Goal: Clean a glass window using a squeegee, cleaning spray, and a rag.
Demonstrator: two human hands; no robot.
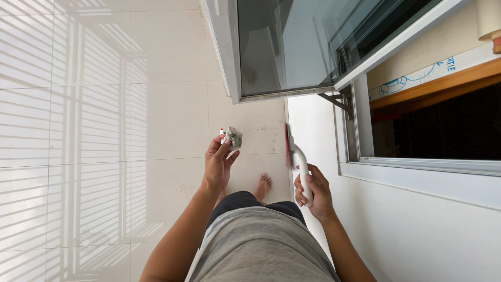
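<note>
My left hand (218, 163) is raised over the tiled floor and pinches a crumpled grey-white wad (233, 137) of paper or cloth at its fingertips, with a small red-and-white bit showing beside it. My right hand (313, 189) grips the white handle of a squeegee (295, 154), whose dark and red blade points up toward the window. The open window sash (292, 47) hangs out above both hands, its glass pane facing me.
Pale floor tiles (104, 130) carry striped shadows on the left. A white wall (417, 230) runs along the right under the window frame (417, 166), with a dark opening and wooden sill behind it. My bare foot (262, 186) stands below.
</note>
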